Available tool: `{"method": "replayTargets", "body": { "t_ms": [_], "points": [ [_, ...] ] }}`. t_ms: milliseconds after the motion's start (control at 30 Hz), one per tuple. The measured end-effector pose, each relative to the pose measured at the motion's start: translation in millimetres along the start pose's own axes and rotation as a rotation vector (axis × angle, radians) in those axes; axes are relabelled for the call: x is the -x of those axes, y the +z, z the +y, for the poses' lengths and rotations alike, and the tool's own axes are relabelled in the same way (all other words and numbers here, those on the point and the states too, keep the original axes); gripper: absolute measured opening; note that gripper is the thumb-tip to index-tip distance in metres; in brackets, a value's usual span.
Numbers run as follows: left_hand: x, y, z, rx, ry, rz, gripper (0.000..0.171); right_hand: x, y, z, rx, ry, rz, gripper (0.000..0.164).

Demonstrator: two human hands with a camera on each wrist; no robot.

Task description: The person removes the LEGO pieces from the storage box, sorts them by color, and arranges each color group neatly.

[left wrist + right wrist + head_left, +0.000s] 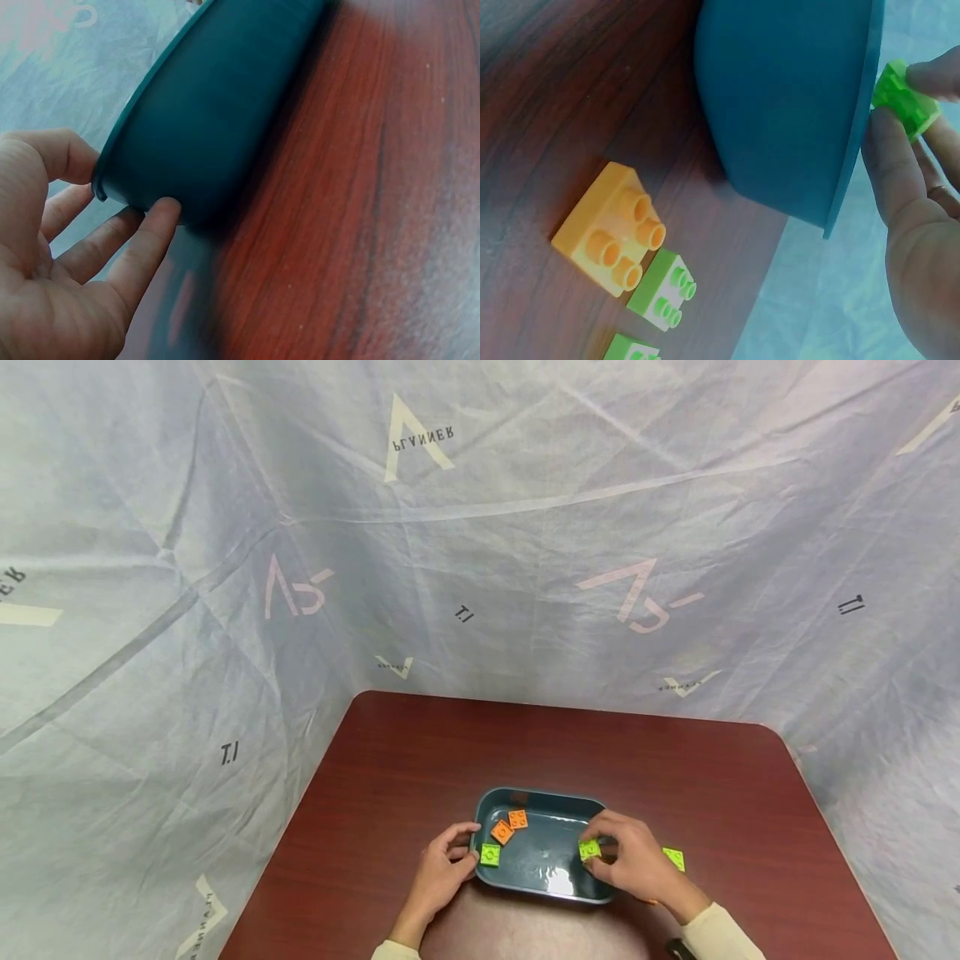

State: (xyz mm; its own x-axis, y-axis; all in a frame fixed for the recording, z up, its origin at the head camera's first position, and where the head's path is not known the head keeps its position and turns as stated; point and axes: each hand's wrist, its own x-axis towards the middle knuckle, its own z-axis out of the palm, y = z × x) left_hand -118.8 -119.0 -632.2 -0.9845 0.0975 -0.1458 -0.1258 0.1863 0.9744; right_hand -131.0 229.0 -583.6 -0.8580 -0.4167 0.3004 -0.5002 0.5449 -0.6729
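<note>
Low down in the head view, right of the middle, a small green block (590, 850) is over the right end of a dark blue-green tray (543, 860). The right hand (633, 860) pinches this block, with the thumb and fingers bent in close on its sides. I can't tell if the block touches the tray. At the left end, the left hand (442, 868) grips the tray's edge, its thumb and fingers spread only a little way apart; the left wrist view shows fingertips (163, 210) pressed on the outside wall. Toward the tray's upper left are two orange blocks, the higher one (517, 819) just beside the lower one (502, 832). Under them, by the left wall, lies another green block (490, 855). Outside the tray, the right wrist view shows a big orange block (611, 229) with four round bumps at the lower left. Just beside it is a green block with bumps (662, 291), and one more green block (632, 349) is cut off by the bottom edge. They all sit on the dark red desk (420, 760). Pale sleeves (720, 935) show at the bottom of the head view. Behind the desk hangs wrinkly gray cloth (525, 610) with letters on it.
</note>
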Motion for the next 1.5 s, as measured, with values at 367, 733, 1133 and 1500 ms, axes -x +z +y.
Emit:
{"method": "replayTargets", "body": {
  "t_ms": [367, 733, 1133, 1500],
  "points": [
    [-1.2, -0.7, -0.9, 0.0, -0.001, 0.002, 0.038, 12, -14, 3, 0.013, 0.042, 0.108, 0.029],
    [-0.1, 0.8, -0.6, -0.007, -0.004, 0.009, 0.038, 24, -34, 9, 0.159, 0.017, 0.201, 0.032],
    [0.3, 1.6, -2.0, -0.021, 0.011, 0.017, 0.04, 41, -55, 21, 0.105, 0.147, 0.27, 0.038],
    [-1.4, 1.0, -3.8, -0.03, -0.018, 0.009, 0.038, 61, -79, 43, 0.196, 0.331, 0.195, 0.04]
  ]
}}
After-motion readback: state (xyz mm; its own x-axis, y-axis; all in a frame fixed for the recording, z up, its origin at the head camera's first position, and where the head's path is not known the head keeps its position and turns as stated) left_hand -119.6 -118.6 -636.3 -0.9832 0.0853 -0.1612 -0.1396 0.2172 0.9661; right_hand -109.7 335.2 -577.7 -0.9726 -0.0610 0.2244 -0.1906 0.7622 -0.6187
